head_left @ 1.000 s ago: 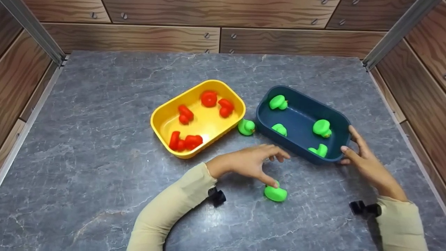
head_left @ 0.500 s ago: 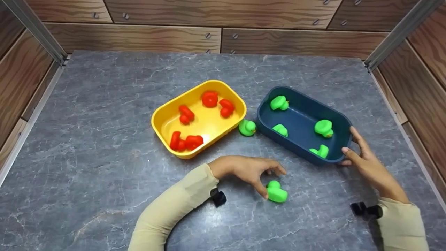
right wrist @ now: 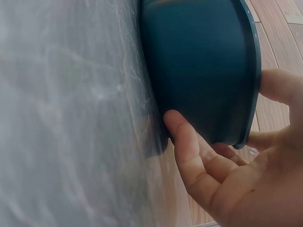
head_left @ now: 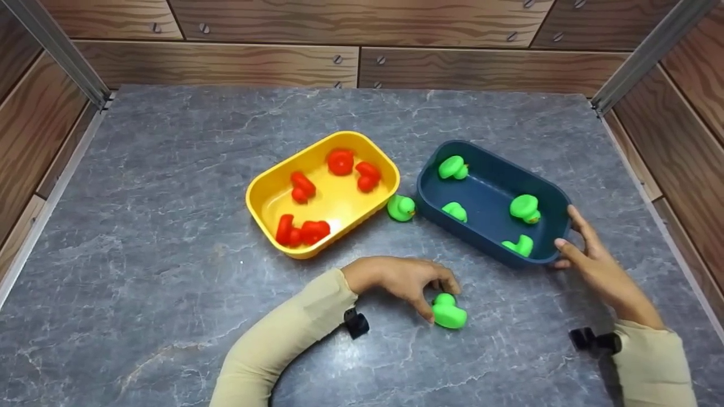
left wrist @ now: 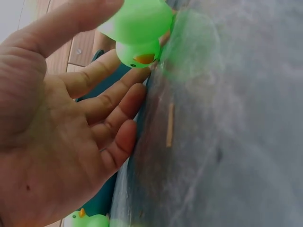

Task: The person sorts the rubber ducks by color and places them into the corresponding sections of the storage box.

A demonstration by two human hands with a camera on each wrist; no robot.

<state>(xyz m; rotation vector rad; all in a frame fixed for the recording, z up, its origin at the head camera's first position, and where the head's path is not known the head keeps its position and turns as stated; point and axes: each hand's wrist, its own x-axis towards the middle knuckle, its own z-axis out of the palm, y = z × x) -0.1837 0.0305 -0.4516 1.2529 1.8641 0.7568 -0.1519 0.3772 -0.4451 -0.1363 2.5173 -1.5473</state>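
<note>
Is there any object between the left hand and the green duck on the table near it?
Nothing visible is between them. The left hand already pinches the green duck between thumb and fingers, on the bare table in front of the blue bin.

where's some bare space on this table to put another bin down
Bare stone lies left of the yellow bin and behind both bins, toward the wooden wall. It is crowded around the blue bin, both hands and the loose green ducks.
</note>
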